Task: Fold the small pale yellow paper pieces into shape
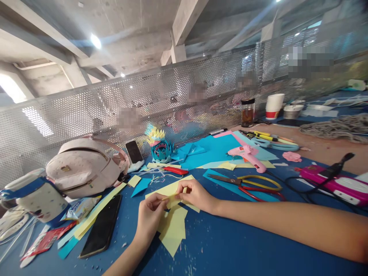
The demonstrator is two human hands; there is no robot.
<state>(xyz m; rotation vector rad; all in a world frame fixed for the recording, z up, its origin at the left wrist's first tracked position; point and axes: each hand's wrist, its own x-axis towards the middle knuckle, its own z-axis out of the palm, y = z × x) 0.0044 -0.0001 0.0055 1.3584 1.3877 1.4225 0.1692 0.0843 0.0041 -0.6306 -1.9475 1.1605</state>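
Note:
My left hand (pixel 151 214) and my right hand (pixel 195 195) meet over the blue table, pinching a small piece of yellow paper (pixel 173 200) between their fingertips. Part of that piece is hidden by the fingers. Under and in front of my hands lie several loose yellow paper pieces (pixel 174 226). Right of my right hand, scissors (pixel 244 182) with one yellow and one red handle rest open on a blue paper strip. A red utility knife (pixel 176 170) lies just beyond my hands. Farther back stands a blue and yellow folded-paper ornament (pixel 161 149).
On the left are a pink backpack (pixel 83 166), a black phone (pixel 102 226), a patterned mug (pixel 43 201) and a snack packet (pixel 82 208). A pink glue gun (pixel 248 156) lies on blue paper (pixel 212 147) at the back. A magenta power strip (pixel 333 186) with black cables sits at right.

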